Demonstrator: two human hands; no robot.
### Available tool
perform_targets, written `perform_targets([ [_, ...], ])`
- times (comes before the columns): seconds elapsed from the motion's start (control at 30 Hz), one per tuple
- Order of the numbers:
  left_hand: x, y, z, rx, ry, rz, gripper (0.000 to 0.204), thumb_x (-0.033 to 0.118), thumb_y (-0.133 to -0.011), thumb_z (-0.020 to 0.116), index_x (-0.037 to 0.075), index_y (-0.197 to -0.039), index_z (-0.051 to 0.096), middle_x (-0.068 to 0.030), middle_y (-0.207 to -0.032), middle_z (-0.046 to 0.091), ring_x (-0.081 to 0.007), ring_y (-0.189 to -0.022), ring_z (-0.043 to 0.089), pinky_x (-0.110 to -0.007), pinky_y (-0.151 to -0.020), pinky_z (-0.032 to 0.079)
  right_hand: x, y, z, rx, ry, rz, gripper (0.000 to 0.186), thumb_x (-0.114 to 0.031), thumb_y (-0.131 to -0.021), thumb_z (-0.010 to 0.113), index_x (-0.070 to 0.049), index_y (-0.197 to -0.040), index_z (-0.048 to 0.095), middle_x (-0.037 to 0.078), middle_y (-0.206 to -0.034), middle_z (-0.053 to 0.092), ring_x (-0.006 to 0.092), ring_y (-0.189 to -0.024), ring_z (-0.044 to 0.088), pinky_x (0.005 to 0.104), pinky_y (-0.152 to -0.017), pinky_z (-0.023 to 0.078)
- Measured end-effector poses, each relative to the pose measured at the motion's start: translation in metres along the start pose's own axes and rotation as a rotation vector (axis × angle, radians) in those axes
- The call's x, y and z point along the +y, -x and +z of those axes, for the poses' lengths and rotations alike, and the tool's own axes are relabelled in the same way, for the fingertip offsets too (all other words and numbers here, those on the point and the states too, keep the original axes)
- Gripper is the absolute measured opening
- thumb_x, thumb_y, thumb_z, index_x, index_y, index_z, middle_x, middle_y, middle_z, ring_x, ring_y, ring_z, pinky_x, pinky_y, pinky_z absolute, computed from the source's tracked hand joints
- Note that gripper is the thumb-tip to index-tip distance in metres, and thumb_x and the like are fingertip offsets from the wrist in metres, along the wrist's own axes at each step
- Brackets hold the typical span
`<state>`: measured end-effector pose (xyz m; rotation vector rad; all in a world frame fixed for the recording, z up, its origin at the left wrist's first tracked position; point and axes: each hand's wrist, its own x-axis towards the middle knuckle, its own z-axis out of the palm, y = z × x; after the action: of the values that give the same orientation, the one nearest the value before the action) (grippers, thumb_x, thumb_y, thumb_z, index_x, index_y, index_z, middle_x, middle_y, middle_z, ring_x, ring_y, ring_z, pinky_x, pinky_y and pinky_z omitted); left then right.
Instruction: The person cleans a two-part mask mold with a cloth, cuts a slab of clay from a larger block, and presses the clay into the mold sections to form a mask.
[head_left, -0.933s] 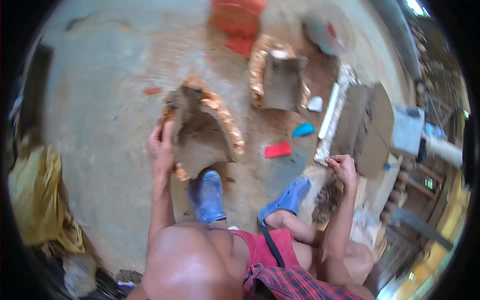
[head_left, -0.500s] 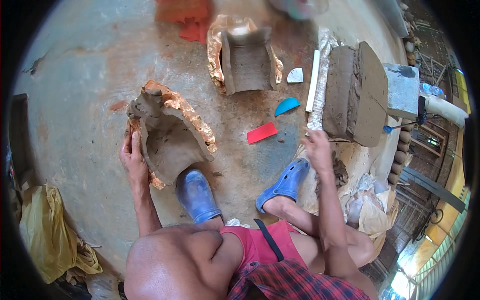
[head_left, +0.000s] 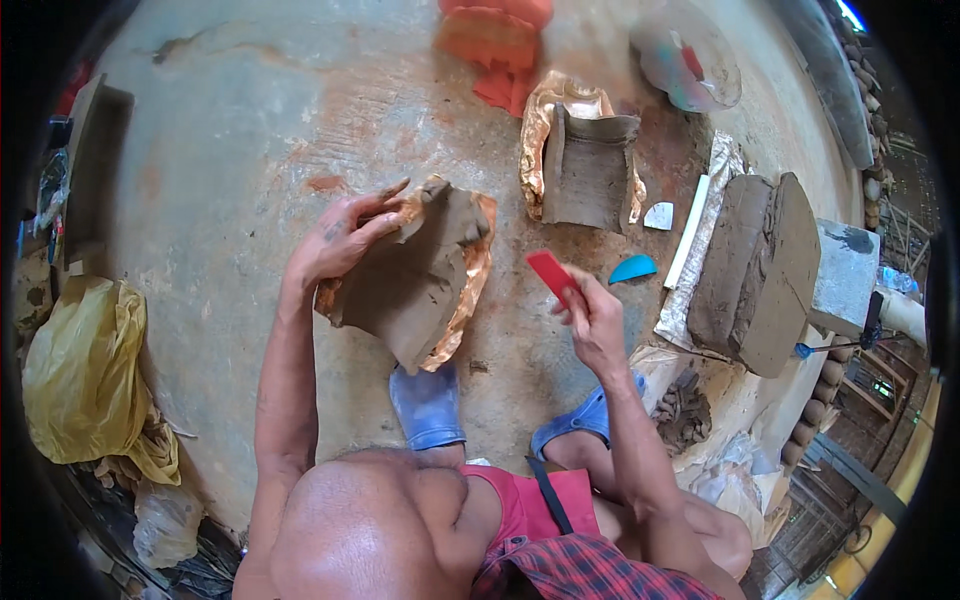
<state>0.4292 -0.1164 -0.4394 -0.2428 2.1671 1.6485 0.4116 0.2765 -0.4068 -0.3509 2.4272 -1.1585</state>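
The near clay-lined mould (head_left: 425, 275) tilts, its underside hidden; its lower tip covers part of one blue clog (head_left: 427, 405), and whether they touch I cannot tell. It lies right of and below the left hand (head_left: 345, 235), whose fingers grip its upper left rim. Well apart from it, to the right, the right hand (head_left: 597, 315) pinches one flat red scraper (head_left: 546, 271), its lower end covered by the fingers. Of two clogs, the other is partly behind the right forearm. Beyond sit a second clay-lined mould (head_left: 590, 170), one teal half-round piece (head_left: 633, 268) and one white piece (head_left: 659, 215). An orange-red object (head_left: 490, 40) is cut off above.
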Motion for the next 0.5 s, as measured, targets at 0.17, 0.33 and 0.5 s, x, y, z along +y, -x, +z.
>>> perform_targets([
  [0.17, 0.058, -0.021, 0.018, -0.098, -0.419, 0.006, 0.096, 0.054, -0.088, 0.078, 0.014, -0.165, 0.036, -0.0194, -0.131, 0.072, -0.0359, -0.117, 0.072, -0.043, -0.098, 0.057, -0.005, -0.033, 0.046, 0.196, -0.378, 0.150, 0.036, -0.009, -0.111, 0.054, 0.000, -0.146, 0.055, 0.011, -0.113, 0.074, 0.0150, -0.080, 0.074, 0.0270, -0.065, 0.060],
  [0.33, 0.061, -0.018, 0.059, 0.155, -0.765, 0.190, 0.133, 0.076, -0.057, 0.087, 0.022, -0.166, 0.035, -0.0151, -0.109, 0.077, -0.0378, -0.102, 0.075, -0.048, -0.086, 0.060, 0.003, -0.044, 0.082, 0.339, -0.532, 0.184, 0.034, -0.014, -0.111, 0.057, -0.001, -0.142, 0.059, 0.011, -0.112, 0.074, 0.0128, -0.072, 0.072, 0.0248, -0.057, 0.060],
  [0.5, 0.055, -0.020, 0.067, 0.168, -0.869, 0.129, 0.133, 0.080, -0.055, 0.084, 0.022, -0.165, 0.037, -0.0098, -0.100, 0.077, -0.0339, -0.089, 0.076, -0.046, -0.077, 0.060, 0.004, -0.050, 0.082, 0.321, -0.592, 0.265, 0.030, -0.012, -0.109, 0.060, 0.000, -0.136, 0.065, 0.007, -0.096, 0.074, 0.0084, -0.061, 0.066, 0.0214, -0.046, 0.049],
])
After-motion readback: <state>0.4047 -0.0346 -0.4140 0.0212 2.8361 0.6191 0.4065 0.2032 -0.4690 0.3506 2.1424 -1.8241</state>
